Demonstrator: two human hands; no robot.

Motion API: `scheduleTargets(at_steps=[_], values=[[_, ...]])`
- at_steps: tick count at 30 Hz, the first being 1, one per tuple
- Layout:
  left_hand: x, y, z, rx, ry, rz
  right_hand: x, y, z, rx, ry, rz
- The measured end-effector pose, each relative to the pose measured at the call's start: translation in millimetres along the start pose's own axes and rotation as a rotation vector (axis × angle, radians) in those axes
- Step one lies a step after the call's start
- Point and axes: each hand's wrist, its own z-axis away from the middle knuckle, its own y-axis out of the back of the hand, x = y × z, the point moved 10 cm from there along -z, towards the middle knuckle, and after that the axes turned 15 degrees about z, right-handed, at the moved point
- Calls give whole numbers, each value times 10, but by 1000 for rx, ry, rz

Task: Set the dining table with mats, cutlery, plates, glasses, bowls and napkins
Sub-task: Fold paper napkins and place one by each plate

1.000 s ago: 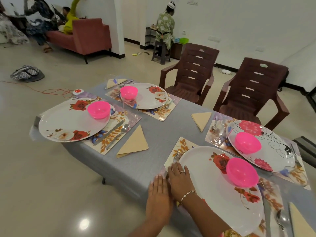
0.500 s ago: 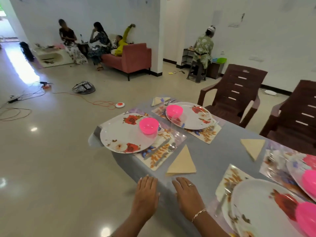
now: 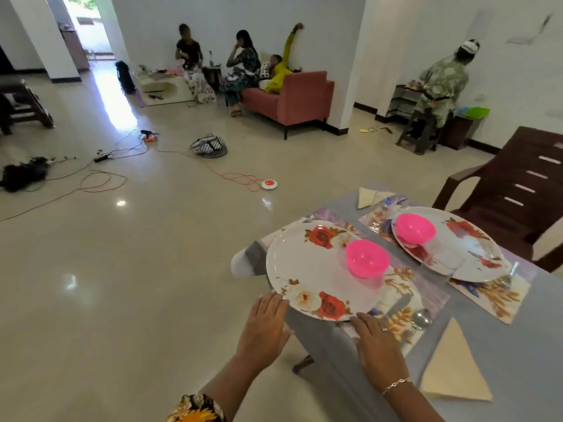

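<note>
Plate (image 3: 323, 269), floral: sitting at lower centre of frame on a patterned mat (image 3: 405, 296), overhanging the near-left corner of the grey table (image 3: 518, 345); carrying a pink bowl (image 3: 367, 258) on its right half. Left hand (image 3: 265, 324): extending up from the bottom edge, fingers straight and together, tips touching the plate's lower-left rim, gripping nothing. Right hand (image 3: 376, 339): lying flat, fingers extended, tips meeting the lower rim just left of the knife (image 3: 399, 303) and spoon (image 3: 422, 318), likewise holding nothing. Probably squaring the plate on its mat. Advisable: pushing with both sets of fingertips evenly, sliding up and right in frame until fully over the table; going slowly, keeping the bowl from skating; stopping short of the cutlery. Further out: folded napkin (image 3: 454, 370) lying at lower right; second plate (image 3: 457, 248) bearing a second bowl (image 3: 416, 228), with a clear glass (image 3: 441, 257) standing at right; brown chair (image 3: 518, 190) standing at upper right.
</note>
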Motion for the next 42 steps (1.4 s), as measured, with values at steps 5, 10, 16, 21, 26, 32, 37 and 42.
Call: scheduleTargets(at_steps=[5,10,16,21,26,32,37,42], values=[[-408,-25,-449,-66,13,0,157,-49,-287,40,-84,12],[-907,-173,-838,-202,105,-16,421,-197,-410,30,-188,21],[-1169,-366,-1185,-312,-46,68,484,-181,-486,145,-244,54],[-1119,-485,-1290,-545,-168,63,428,-250,-511,104,-305,34],[-1157,-673,-1326,-668,-336,79,169,-216,-482,80,-403,3],[-1132,-701,-1338,-593,-413,67,-114,-237,-364,18,-505,10],[-1025,-718,-1453,-640,-408,52,-117,-240,-362,-52,-605,67],[-887,-762,-1588,-615,-420,51,41,-293,-318,-152,-760,94]])
